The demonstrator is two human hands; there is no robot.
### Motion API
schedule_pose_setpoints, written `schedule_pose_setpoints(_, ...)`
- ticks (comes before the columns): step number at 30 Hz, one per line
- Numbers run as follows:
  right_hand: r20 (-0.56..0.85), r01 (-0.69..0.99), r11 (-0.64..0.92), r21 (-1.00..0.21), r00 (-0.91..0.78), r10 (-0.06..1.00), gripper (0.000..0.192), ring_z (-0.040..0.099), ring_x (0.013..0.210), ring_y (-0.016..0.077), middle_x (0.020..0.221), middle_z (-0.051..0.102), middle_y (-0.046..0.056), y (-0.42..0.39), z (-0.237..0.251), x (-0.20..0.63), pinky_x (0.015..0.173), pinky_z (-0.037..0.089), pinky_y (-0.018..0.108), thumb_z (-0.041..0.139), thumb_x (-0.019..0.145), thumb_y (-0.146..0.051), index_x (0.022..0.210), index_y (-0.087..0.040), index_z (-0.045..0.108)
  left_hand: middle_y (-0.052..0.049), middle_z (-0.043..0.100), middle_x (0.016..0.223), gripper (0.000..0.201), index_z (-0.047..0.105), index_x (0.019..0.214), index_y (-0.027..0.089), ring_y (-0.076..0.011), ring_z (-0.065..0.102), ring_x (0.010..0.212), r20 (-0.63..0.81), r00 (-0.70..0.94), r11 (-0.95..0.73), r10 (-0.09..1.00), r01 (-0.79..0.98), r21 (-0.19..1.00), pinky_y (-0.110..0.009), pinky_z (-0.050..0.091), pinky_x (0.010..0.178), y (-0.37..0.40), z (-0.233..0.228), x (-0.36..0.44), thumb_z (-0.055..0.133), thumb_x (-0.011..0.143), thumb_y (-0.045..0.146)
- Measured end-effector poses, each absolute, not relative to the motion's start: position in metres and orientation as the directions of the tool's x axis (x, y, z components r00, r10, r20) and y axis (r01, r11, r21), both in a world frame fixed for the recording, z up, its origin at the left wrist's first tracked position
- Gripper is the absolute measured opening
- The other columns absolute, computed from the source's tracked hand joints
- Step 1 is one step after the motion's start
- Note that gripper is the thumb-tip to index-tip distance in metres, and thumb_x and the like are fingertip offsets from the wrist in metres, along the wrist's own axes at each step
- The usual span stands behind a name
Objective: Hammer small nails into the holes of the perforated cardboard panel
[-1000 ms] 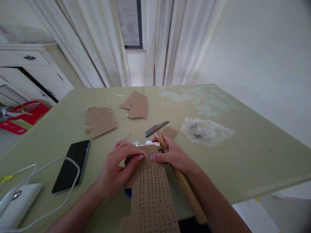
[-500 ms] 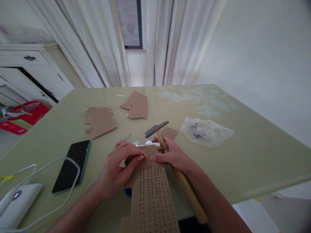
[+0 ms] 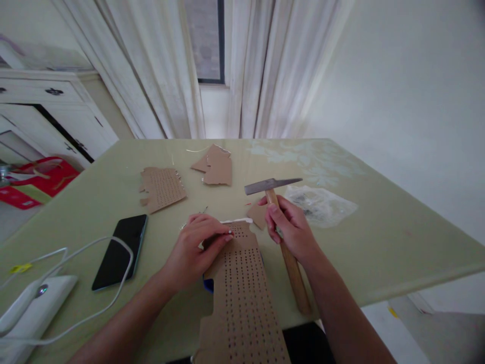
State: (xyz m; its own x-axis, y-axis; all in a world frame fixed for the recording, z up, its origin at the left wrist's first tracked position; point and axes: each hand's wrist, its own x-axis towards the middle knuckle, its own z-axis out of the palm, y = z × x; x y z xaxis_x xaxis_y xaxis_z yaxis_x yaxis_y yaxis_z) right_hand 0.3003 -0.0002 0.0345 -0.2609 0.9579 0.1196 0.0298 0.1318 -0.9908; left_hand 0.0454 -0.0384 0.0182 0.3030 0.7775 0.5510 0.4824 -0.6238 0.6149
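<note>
My right hand (image 3: 290, 230) has a closed grip around the pale wooden handle of a hammer with a grey steel head (image 3: 273, 185); the head is raised above the counter (image 3: 379, 237), just beyond my knuckles, and the handle slants down toward the near edge. My left hand (image 3: 197, 245) rests on the long brown cardboard strip punched with rows of small holes (image 3: 238, 283), thumb and fingertips pinched together at its far end; whether they hold something there I cannot tell, it is too small to see. The strip lies between my two hands and runs back over the counter's near edge toward me.

A small plain cardboard scrap (image 3: 258, 215) lies just beside my right hand. A crumpled clear plastic bag (image 3: 322, 205) sits right of the hammer head. Farther off lie a second perforated cardboard piece (image 3: 162, 188) and a torn plain cardboard piece (image 3: 215, 166). On my left, a black smartphone (image 3: 121, 250) lies face up, a white cable (image 3: 94, 313) curving around it to a white device (image 3: 30, 313).
</note>
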Motion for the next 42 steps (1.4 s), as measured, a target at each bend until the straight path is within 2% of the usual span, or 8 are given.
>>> schedule_pose_setpoints(2, 0.115, 0.229, 0.208, -0.951, -0.362, 0.925, 0.038, 0.046, 0.053, 0.0136, 0.068, 0.051, -0.005, -0.007, 0.058, 0.311, 0.051, 0.034, 0.029, 0.054, 0.11, -0.06, 0.114, -0.025, 0.068, 0.0, 0.082, 0.09, 0.01, 0.078, 0.098, 0.025, -0.0185, 0.069, 0.081, 0.562, 0.3, -0.632, 0.771, 0.473, 0.614, -0.038, 0.048, 0.086, -0.037, 0.017, 0.046, 0.071, 0.103, 0.021)
schedule_pose_setpoints(6, 0.142, 0.594, 0.464, -0.657, -0.506, 0.851, 0.023, 0.061, 0.079, 0.0221, 0.086, 0.07, 0.004, -0.022, 0.109, 0.321, 0.071, 0.038, 0.034, 0.059, 0.11, -0.043, 0.099, -0.026, 0.071, 0.0, 0.083, 0.094, 0.008, 0.078, 0.101, 0.025, -0.0184, 0.072, 0.086, 0.566, 0.313, -0.642, 0.763, 0.468, 0.607, -0.038, 0.048, 0.088, -0.034, 0.015, 0.046, 0.072, 0.103, 0.021)
schedule_pose_setpoints(12, 0.284, 0.65, 0.563, -0.51, -0.491, 0.824, 0.025, 0.06, 0.073, 0.022, 0.078, 0.068, 0.003, -0.036, 0.137, 0.308, 0.069, 0.032, 0.035, 0.053, 0.113, -0.044, 0.103, -0.026, 0.068, -0.003, 0.083, 0.096, 0.009, 0.079, 0.101, 0.024, -0.0204, 0.073, 0.09, 0.557, 0.308, -0.631, 0.771, 0.488, 0.603, -0.038, 0.05, 0.089, -0.033, 0.014, 0.047, 0.07, 0.103, 0.024)
schedule_pose_setpoints(17, 0.158, 0.738, 0.6, -0.31, -0.582, 0.798, 0.02, 0.063, 0.078, 0.0217, 0.094, 0.075, 0.006, -0.039, 0.125, 0.297, 0.07, 0.03, 0.034, 0.053, 0.114, -0.034, 0.106, -0.023, 0.068, -0.003, 0.08, 0.096, 0.014, 0.079, 0.096, 0.024, -0.0197, 0.071, 0.091, 0.541, 0.325, -0.626, 0.776, 0.507, 0.593, -0.037, 0.049, 0.086, -0.032, 0.012, 0.046, 0.068, 0.104, 0.024)
schedule_pose_setpoints(23, 0.247, 0.806, 0.522, -0.28, -0.465, 0.85, 0.022, 0.065, 0.079, 0.0212, 0.088, 0.074, 0.004, -0.038, 0.139, 0.299, 0.071, 0.031, 0.033, 0.049, 0.116, -0.036, 0.109, -0.022, 0.065, -0.003, 0.08, 0.101, 0.011, 0.082, 0.103, 0.026, -0.0199, 0.072, 0.093, 0.527, 0.321, -0.613, 0.787, 0.51, 0.604, -0.037, 0.05, 0.089, -0.031, 0.009, 0.045, 0.071, 0.103, 0.025)
schedule_pose_setpoints(28, 0.061, 0.803, 0.577, -0.148, -0.575, 0.816, 0.02, 0.065, 0.076, 0.0209, 0.093, 0.075, 0.006, -0.041, 0.131, 0.296, 0.067, 0.026, 0.034, 0.051, 0.115, -0.031, 0.105, -0.021, 0.065, -0.003, 0.077, 0.101, 0.012, 0.083, 0.096, 0.026, -0.0205, 0.07, 0.095, 0.51, 0.338, -0.609, 0.791, 0.513, 0.604, -0.037, 0.05, 0.088, -0.031, 0.009, 0.045, 0.073, 0.102, 0.025)
schedule_pose_setpoints(35, 0.215, 0.797, 0.55, -0.249, -0.509, 0.834, 0.023, 0.069, 0.084, 0.0227, 0.095, 0.077, 0.006, -0.042, 0.128, 0.296, 0.07, 0.03, 0.033, 0.048, 0.116, -0.035, 0.115, -0.022, 0.066, -0.004, 0.076, 0.11, 0.011, 0.085, 0.099, 0.029, -0.0236, 0.07, 0.104, 0.464, 0.306, -0.553, 0.831, 0.533, 0.64, -0.041, 0.052, 0.096, -0.031, 0.008, 0.044, 0.075, 0.101, 0.034)
schedule_pose_setpoints(42, 0.037, 0.812, 0.567, -0.141, -0.568, 0.822, 0.025, 0.069, 0.077, 0.0234, 0.092, 0.079, 0.009, -0.041, 0.102, 0.296, 0.067, 0.028, 0.034, 0.049, 0.115, -0.033, 0.108, -0.02, 0.069, -0.006, 0.074, 0.124, 0.028, 0.082, 0.115, 0.028, -0.0279, 0.069, 0.116, 0.388, 0.331, -0.51, 0.86, 0.548, 0.663, -0.046, 0.053, 0.105, -0.033, 0.014, 0.045, 0.086, 0.09, 0.04)
